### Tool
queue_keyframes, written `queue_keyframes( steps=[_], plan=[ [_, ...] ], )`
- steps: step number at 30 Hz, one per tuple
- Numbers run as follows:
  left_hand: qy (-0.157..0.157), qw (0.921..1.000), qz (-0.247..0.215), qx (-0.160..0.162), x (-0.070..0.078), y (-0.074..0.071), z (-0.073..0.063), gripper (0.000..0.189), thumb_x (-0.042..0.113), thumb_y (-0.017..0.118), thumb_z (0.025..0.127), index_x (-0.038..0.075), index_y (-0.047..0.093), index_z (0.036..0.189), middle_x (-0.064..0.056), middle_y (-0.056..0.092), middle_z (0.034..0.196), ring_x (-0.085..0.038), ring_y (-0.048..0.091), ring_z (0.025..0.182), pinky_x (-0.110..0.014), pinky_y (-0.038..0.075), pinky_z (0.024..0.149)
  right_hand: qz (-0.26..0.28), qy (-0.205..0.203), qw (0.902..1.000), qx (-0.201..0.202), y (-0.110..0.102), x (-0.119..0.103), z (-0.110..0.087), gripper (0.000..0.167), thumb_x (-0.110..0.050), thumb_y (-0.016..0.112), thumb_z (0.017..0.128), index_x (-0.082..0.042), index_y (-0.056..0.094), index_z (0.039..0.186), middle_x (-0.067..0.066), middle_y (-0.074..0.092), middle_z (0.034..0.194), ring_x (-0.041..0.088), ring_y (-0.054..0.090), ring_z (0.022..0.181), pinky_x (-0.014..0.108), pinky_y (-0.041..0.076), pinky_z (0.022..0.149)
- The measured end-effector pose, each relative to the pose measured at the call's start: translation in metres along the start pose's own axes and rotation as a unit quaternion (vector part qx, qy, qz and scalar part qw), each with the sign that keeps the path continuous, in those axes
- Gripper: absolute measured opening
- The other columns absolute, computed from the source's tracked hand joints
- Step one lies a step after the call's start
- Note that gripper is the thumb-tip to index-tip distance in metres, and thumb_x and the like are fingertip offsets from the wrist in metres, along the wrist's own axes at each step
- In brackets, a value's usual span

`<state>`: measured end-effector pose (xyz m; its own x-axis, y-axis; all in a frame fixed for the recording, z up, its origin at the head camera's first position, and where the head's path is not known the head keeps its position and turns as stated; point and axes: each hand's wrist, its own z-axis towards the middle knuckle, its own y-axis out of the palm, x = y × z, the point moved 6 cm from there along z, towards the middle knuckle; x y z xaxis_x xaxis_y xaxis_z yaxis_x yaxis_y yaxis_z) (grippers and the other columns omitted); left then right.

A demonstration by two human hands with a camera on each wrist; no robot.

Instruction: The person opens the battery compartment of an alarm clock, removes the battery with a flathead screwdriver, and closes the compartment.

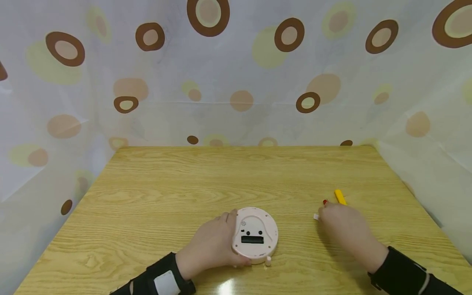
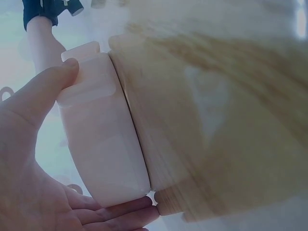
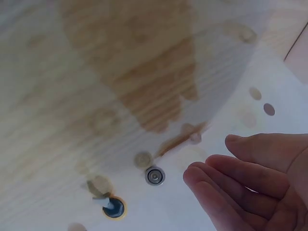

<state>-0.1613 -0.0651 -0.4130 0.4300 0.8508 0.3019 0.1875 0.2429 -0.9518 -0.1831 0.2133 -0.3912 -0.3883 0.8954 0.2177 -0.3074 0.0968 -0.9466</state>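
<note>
My left hand [image 1: 217, 239] grips a round pink battery-powered device [image 1: 272, 233] by its left side, its back turned up. That back shows speaker holes, small dark holes and a dark rectangular battery slot [image 1: 252, 239]. In the left wrist view the thumb [image 2: 67, 74] presses one end of the device's side wall [image 2: 103, 144], and fingertips [image 2: 130, 211] support the other. Over the table's right part, my right hand [image 1: 344, 225] has loosely bent fingers with nothing between them. Beyond it lies a yellow-handled tool [image 1: 340, 196], partly hidden by the hand.
Close to the right hand are a small red-ended piece [image 1: 325, 202] and a small white piece [image 1: 316, 216]. A round metal end [image 3: 155, 176] shows near the fingertips in the right wrist view. The wood-grain table [image 1: 166, 176] meets a patterned sheet [image 1: 221, 123] behind.
</note>
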Motion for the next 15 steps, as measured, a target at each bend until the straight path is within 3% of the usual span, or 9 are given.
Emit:
queue_keyframes(
  steps=[9,15],
  plan=[
    [0.005,1.0000,-0.002,0.007,-0.0004,0.0020,-0.0004,0.126,0.070,0.091,0.067,-0.007,0.043,0.154,-0.021,0.066,0.139,-0.030,0.069,0.121,-0.042,0.061,0.095,0.015,0.012,0.9997,-0.014,0.0089,-0.0051,-0.0053,0.040,-0.013,0.078,0.096,-0.011,0.056,0.064,0.002,0.051,0.059,0.013,0.052,0.057,0.035,0.053,0.047],
    [0.003,1.0000,0.001,0.001,-0.0004,0.0013,0.0006,0.126,0.069,0.091,0.068,-0.007,0.042,0.155,-0.020,0.067,0.136,-0.029,0.069,0.118,-0.041,0.061,0.094,0.019,-0.006,0.9998,-0.009,0.0093,-0.0054,-0.0058,0.032,-0.003,0.080,0.091,-0.011,0.061,0.067,0.003,0.056,0.061,0.013,0.054,0.059,0.033,0.053,0.051]
  ],
)
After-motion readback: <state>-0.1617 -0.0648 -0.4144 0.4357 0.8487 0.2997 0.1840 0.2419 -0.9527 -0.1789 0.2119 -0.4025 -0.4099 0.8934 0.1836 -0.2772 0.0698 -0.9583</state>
